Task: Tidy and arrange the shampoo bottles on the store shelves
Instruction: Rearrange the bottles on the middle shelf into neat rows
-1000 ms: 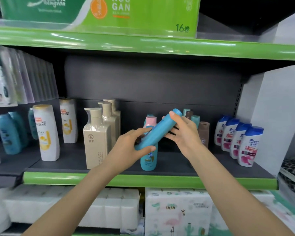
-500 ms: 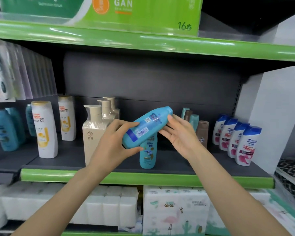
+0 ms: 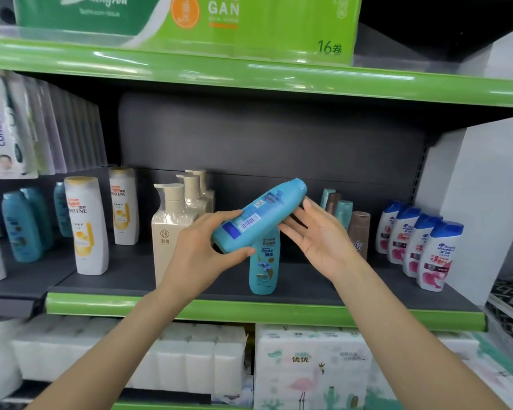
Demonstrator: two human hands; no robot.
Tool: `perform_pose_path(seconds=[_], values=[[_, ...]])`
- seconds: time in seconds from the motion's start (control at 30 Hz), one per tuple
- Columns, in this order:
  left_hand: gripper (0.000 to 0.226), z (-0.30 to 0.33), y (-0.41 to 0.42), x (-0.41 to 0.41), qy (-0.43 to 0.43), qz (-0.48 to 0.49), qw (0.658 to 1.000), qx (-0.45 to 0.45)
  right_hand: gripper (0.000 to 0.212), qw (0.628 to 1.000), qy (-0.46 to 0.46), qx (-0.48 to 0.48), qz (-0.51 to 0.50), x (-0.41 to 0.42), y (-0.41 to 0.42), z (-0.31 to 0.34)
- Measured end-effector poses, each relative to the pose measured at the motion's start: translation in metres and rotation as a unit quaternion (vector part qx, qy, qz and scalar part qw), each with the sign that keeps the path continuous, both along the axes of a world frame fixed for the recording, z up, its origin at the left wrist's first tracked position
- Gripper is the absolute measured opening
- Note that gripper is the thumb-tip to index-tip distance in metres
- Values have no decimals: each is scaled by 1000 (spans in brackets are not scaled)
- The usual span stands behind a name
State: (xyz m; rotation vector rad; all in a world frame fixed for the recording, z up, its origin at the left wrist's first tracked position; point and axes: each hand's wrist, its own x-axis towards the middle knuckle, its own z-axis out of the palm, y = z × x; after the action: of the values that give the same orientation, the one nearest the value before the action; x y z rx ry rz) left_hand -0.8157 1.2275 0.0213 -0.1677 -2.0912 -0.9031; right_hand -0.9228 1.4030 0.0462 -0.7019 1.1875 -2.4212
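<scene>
A teal shampoo bottle (image 3: 259, 214) lies tilted in the air in front of the middle shelf (image 3: 264, 310), cap end up to the right, its barcode label facing me. My left hand (image 3: 202, 250) grips its lower end, thumb underneath. My right hand (image 3: 314, 235) has straight fingers touching the bottle's upper part from below. Behind them a second teal bottle (image 3: 262, 267) stands upright on the shelf.
Cream pump bottles (image 3: 169, 229) and white Pantene bottles (image 3: 86, 226) stand to the left, brown and teal bottles (image 3: 357, 229) behind my right hand, blue-capped white bottles (image 3: 427, 250) at the right. Tissue packs (image 3: 308, 368) fill the shelf below; a green shelf edge (image 3: 249, 72) runs above.
The bottle turned in my hands so the barcode label faces me, and it rose slightly. My right hand's fingers straightened and slid under its upper part.
</scene>
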Motion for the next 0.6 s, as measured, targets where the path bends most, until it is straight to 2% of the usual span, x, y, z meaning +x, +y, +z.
perform_pose_path(seconds=[0.1, 0.27, 0.43, 0.6], values=[[44, 6, 2, 2, -46, -82, 990, 105, 27, 999, 21, 33, 26, 3, -3, 0], [32, 12, 2, -2, -120, -209, 950, 200, 37, 999, 21, 37, 34, 7, -10, 4], [27, 19, 0, -8, -148, -222, 946, 186, 34, 995, 19, 82, -51, 6, -11, 14], [15, 31, -4, -24, -104, -182, 964, 164, 27, 994, 11, 68, -89, 4, -11, 26]])
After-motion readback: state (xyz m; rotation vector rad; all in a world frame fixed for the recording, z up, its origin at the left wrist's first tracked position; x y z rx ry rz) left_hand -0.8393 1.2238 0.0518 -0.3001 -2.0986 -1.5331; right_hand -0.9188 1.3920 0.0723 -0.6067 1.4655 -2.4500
